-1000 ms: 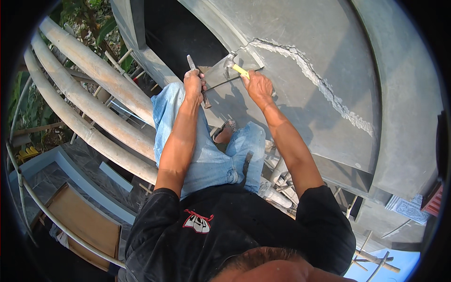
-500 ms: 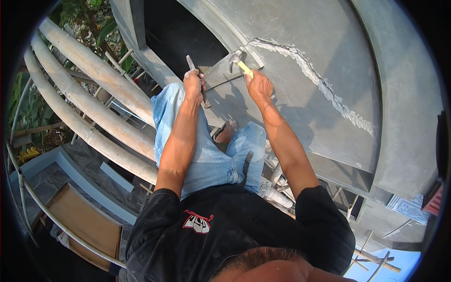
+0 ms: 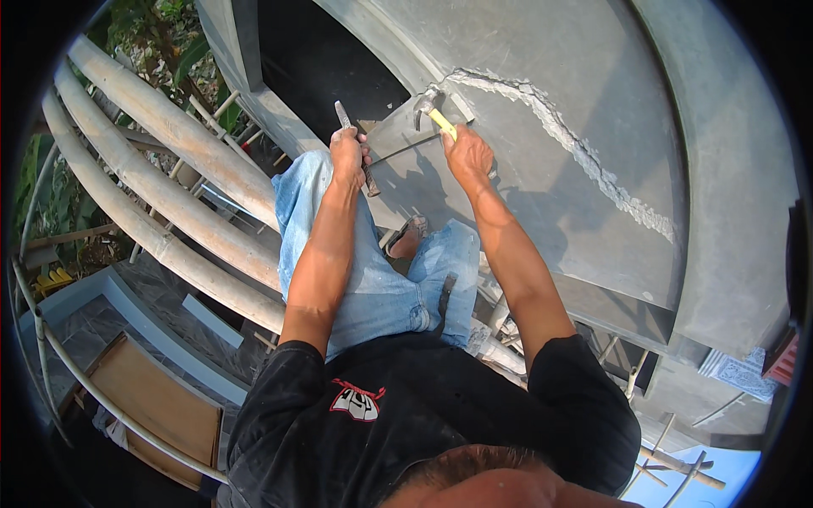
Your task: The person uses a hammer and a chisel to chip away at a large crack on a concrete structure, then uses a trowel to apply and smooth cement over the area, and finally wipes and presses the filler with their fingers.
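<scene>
My left hand (image 3: 347, 154) is closed around a metal chisel (image 3: 342, 115), whose flat end sticks out above the fist and whose other end shows below it. In my right hand (image 3: 468, 154) I grip a claw hammer (image 3: 439, 119) by its yellow handle. The hammer's dark head is beside the start of a rough, chipped groove (image 3: 555, 127) in the grey wall (image 3: 610, 93); whether it touches the wall I cannot tell. The chisel is apart from both hammer and wall, in front of a dark opening (image 3: 330, 59).
Thick bamboo poles (image 3: 178, 178) run along my left. Behind them are plants (image 3: 169, 51). A brown panel (image 3: 152, 398) lies at the lower left, beside a pale blue ledge (image 3: 169, 330). My sandalled foot (image 3: 411, 237) is below my hands, with more scaffold poles (image 3: 631, 372) at the lower right.
Both hands keep nearly the same place, still holding the chisel and the hammer. A small pale speck now shows in the dark opening.
</scene>
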`<state>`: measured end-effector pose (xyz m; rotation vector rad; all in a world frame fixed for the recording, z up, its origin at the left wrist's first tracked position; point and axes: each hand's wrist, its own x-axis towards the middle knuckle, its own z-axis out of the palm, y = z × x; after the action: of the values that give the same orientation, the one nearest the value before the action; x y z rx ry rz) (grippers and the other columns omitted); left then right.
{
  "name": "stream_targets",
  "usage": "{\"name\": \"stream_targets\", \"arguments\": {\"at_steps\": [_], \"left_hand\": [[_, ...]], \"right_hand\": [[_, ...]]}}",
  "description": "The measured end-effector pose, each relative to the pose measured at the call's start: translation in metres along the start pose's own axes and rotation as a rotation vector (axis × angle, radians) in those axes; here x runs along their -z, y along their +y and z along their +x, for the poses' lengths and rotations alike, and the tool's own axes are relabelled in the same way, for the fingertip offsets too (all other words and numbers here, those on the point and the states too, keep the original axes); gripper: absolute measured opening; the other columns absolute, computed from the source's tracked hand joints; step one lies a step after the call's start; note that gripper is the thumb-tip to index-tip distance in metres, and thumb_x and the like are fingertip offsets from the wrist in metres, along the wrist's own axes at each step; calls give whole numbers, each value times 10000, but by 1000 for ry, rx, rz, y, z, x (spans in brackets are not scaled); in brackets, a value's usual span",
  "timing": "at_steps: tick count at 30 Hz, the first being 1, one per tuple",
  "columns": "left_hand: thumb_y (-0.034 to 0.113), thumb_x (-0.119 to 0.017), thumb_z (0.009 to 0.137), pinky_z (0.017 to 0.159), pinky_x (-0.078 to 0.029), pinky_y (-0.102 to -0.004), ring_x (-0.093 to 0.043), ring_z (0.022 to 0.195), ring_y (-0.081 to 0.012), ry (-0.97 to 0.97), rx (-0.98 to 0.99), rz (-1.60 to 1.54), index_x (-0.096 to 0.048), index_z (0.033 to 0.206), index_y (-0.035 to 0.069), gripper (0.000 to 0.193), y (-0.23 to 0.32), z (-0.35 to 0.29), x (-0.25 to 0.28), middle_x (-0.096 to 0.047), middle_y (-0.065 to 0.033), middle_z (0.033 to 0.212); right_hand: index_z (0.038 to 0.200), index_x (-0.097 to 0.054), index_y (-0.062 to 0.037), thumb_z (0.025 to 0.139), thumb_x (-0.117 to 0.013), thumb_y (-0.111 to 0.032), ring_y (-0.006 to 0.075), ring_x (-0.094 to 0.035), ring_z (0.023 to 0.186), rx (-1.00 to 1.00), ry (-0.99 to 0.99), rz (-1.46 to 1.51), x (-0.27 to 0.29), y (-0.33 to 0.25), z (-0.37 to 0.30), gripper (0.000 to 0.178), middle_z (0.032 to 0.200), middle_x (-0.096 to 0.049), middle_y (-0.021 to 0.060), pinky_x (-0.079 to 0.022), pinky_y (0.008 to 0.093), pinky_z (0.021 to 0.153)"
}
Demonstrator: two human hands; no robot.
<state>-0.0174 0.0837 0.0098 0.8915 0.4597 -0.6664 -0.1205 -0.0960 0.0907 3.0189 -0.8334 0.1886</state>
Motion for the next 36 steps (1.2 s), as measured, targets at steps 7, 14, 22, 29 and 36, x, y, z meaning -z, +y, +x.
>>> {"name": "stream_targets", "arguments": {"at_steps": [7,14,22,29,36], "left_hand": [[179,-436,921,397,-365,-250,-432,515,-98,2,-5,26,-452,916,90,90,0,0,-1,-479,-18,717],[182,-435,934,416,-361,-247,-430,528,-98,-3,17,41,-441,949,105,79,-2,-1,1,-490,-18,741],[186,-440,911,376,-373,-252,-434,495,-103,36,-13,37,-464,875,80,115,-2,1,-1,-482,-23,700],[183,-438,910,377,-377,-249,-441,501,-106,21,-15,46,-467,887,71,118,-2,-2,-3,-486,-26,711],[187,-442,911,376,-375,-252,-429,485,-100,27,-25,49,-449,861,82,116,-3,2,2,-461,-20,682]], "right_hand": [[883,-616,-58,872,-608,-361,396,-634,768,-89,-57,14,4,-9,5,304,828,-653,186,-481,497,662],[901,-624,-57,879,-597,-373,398,-633,771,19,-97,-20,3,-1,3,318,837,-657,182,-483,499,666],[886,-618,-56,873,-605,-372,398,-631,758,-44,-92,-4,4,-6,2,317,820,-653,183,-480,503,656],[878,-613,-56,865,-613,-376,410,-633,770,35,-68,-19,3,0,6,320,812,-656,196,-477,512,665],[883,-616,-54,869,-610,-378,406,-636,771,45,-102,-33,6,-2,4,324,809,-657,194,-480,507,664]]}}
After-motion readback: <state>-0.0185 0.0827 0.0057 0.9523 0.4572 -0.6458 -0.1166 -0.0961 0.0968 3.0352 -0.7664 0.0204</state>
